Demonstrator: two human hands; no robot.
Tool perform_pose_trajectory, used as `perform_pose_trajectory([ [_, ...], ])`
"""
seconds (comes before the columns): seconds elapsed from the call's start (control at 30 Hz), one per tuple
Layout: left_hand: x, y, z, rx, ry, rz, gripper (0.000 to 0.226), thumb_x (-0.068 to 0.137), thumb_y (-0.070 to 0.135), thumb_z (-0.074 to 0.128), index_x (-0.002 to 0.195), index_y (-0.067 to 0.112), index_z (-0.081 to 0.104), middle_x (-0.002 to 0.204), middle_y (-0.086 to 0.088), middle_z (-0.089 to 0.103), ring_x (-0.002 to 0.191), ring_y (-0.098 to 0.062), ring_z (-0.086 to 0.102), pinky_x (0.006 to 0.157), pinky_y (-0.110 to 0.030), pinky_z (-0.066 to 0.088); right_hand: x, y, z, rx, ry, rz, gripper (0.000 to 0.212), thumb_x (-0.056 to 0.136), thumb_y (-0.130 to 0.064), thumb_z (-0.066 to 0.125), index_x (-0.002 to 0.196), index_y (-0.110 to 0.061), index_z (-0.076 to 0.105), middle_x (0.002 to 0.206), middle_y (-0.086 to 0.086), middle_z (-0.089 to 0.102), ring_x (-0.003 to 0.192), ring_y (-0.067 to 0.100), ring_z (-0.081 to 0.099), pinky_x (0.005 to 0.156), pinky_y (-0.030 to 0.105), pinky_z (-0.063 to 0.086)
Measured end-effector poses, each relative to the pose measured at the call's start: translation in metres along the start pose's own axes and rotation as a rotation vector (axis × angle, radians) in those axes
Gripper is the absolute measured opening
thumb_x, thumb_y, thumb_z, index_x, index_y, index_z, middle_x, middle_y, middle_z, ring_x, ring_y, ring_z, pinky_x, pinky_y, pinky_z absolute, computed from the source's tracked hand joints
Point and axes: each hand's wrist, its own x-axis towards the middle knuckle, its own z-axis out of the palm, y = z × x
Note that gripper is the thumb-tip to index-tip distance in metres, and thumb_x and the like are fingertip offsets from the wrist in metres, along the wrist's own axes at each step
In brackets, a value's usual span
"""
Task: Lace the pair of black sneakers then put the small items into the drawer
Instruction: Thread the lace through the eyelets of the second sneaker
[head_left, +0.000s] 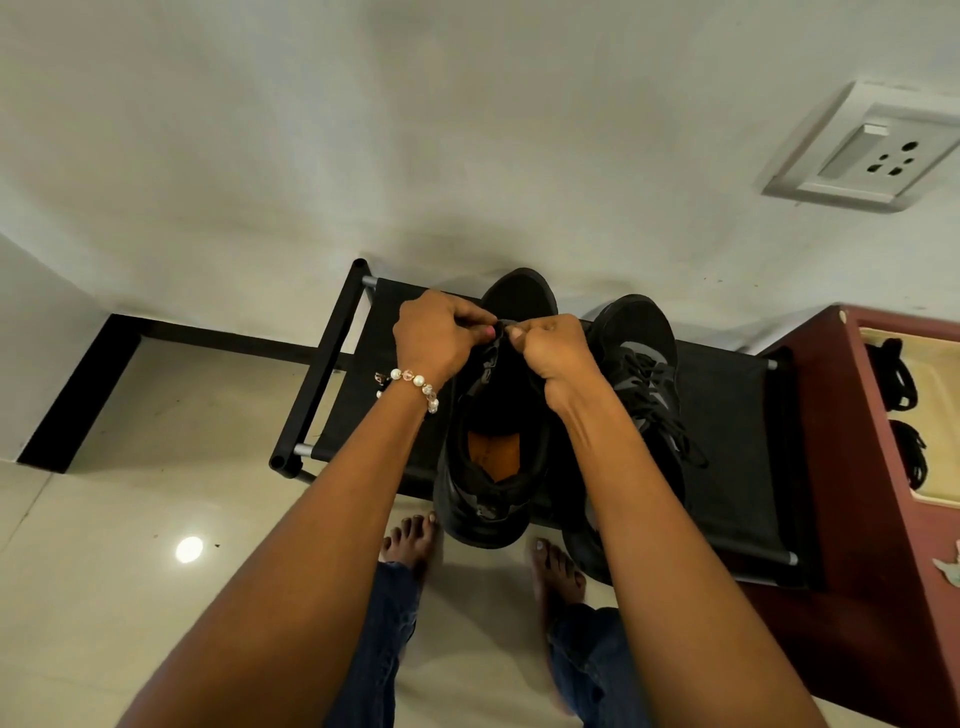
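Note:
Two black sneakers stand on a low black rack (727, 415). The left sneaker (493, 457) has an orange insole and an open throat. My left hand (436, 332) and my right hand (550, 348) meet over its front eyelets, and each pinches a bit of black lace or the eyelet edge there. The right sneaker (644, 374) has its black laces threaded, with loose ends trailing over its side. An open drawer (914, 415) in a dark red cabinet at the right holds black coiled items (896, 374).
The rack stands against a white wall with a socket plate (872, 150). The dark red cabinet (841, 519) touches the rack's right end. My bare feet (410, 540) stand on the pale tiled floor just in front of the rack. A small pale item (950, 569) lies on the cabinet.

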Motion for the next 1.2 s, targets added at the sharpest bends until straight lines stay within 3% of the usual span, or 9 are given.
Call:
perform_pose_trajectory([
  [0.17, 0.000, 0.000, 0.001, 0.018, 0.011, 0.016, 0.018, 0.080, 0.019, 0.077, 0.098, 0.022, 0.077, 0.099, 0.003, 0.074, 0.096, -0.009, 0.064, 0.089, -0.025, 0.050, -0.025, -0.017, -0.005, -0.208, 0.129, -0.020, 0.011, 0.091, -0.030, 0.065, 0.092, -0.026, 0.076, 0.123, 0.002, 0.055, 0.119, 0.027, 0.043, 0.091, 0.047, 0.033],
  [0.4, 0.002, -0.005, 0.000, -0.032, -0.023, -0.004, 0.020, 0.077, 0.021, 0.080, 0.096, 0.025, 0.077, 0.099, 0.008, 0.073, 0.093, -0.002, 0.060, 0.088, -0.021, 0.047, -0.027, -0.020, -0.007, -0.299, 0.088, -0.040, 0.019, 0.098, -0.028, 0.055, 0.106, -0.018, 0.069, 0.137, 0.006, 0.039, 0.127, 0.029, 0.033, 0.101, 0.050, 0.030],
  [0.57, 0.004, -0.006, 0.000, -0.008, -0.052, 0.034, 0.020, 0.078, 0.020, 0.079, 0.098, 0.024, 0.077, 0.101, 0.007, 0.072, 0.097, -0.004, 0.060, 0.085, -0.018, 0.045, -0.029, -0.022, -0.005, -0.355, 0.070, -0.026, 0.027, 0.100, -0.027, 0.046, 0.120, -0.018, 0.062, 0.142, 0.007, 0.035, 0.131, 0.029, 0.031, 0.105, 0.050, 0.027],
  [0.8, 0.004, -0.008, 0.003, -0.015, -0.023, 0.031, 0.017, 0.078, 0.023, 0.078, 0.095, 0.027, 0.077, 0.098, 0.011, 0.072, 0.095, -0.001, 0.058, 0.083, -0.019, 0.043, -0.029, -0.024, -0.008, -0.392, 0.032, -0.044, 0.033, 0.102, -0.031, 0.042, 0.123, -0.014, 0.060, 0.143, 0.008, 0.036, 0.135, 0.030, 0.029, 0.105, 0.051, 0.023],
  [0.93, 0.003, -0.001, 0.009, 0.107, 0.091, 0.073, 0.008, 0.085, 0.032, 0.071, 0.090, 0.028, 0.076, 0.093, 0.012, 0.072, 0.084, -0.002, 0.058, 0.072, -0.020, 0.037, -0.029, -0.020, -0.010, -0.344, 0.007, -0.065, 0.027, 0.101, -0.029, 0.047, 0.112, -0.015, 0.066, 0.137, 0.008, 0.040, 0.130, 0.031, 0.033, 0.100, 0.050, 0.028],
  [1.0, 0.003, 0.000, 0.013, 0.152, 0.109, 0.094, 0.009, 0.088, 0.028, 0.067, 0.090, 0.025, 0.074, 0.093, 0.009, 0.072, 0.084, -0.007, 0.061, 0.071, -0.020, 0.036, -0.027, -0.019, -0.011, -0.317, 0.003, -0.071, 0.023, 0.099, -0.030, 0.050, 0.090, -0.017, 0.067, 0.128, 0.010, 0.050, 0.124, 0.033, 0.040, 0.097, 0.050, 0.033],
  [1.07, 0.004, 0.002, 0.016, 0.188, 0.111, 0.104, 0.010, 0.090, 0.023, 0.062, 0.089, 0.022, 0.072, 0.094, 0.007, 0.071, 0.086, -0.012, 0.064, 0.073, -0.022, 0.037, -0.028, -0.020, -0.012, -0.323, -0.002, -0.080, 0.029, 0.098, -0.031, 0.051, 0.071, -0.020, 0.055, 0.123, 0.013, 0.053, 0.119, 0.035, 0.043, 0.096, 0.051, 0.034],
  [1.13, 0.003, 0.002, 0.017, 0.241, 0.101, 0.123, 0.013, 0.093, 0.019, 0.057, 0.088, 0.020, 0.069, 0.096, 0.005, 0.070, 0.089, -0.015, 0.064, 0.073, -0.026, 0.036, -0.028, -0.019, -0.013, -0.332, -0.010, -0.092, 0.035, 0.098, -0.032, 0.051, 0.064, -0.021, 0.049, 0.122, 0.016, 0.054, 0.117, 0.037, 0.045, 0.095, 0.051, 0.034],
  [1.2, 0.006, 0.000, 0.018, 0.249, 0.073, 0.112, 0.014, 0.094, 0.016, 0.052, 0.088, 0.017, 0.065, 0.101, 0.002, 0.068, 0.093, -0.019, 0.063, 0.074, -0.029, 0.036, -0.025, -0.015, -0.012, -0.321, -0.032, -0.110, 0.034, 0.096, -0.034, 0.054, 0.065, -0.019, 0.056, 0.120, 0.016, 0.057, 0.114, 0.040, 0.050, 0.094, 0.054, 0.039],
])
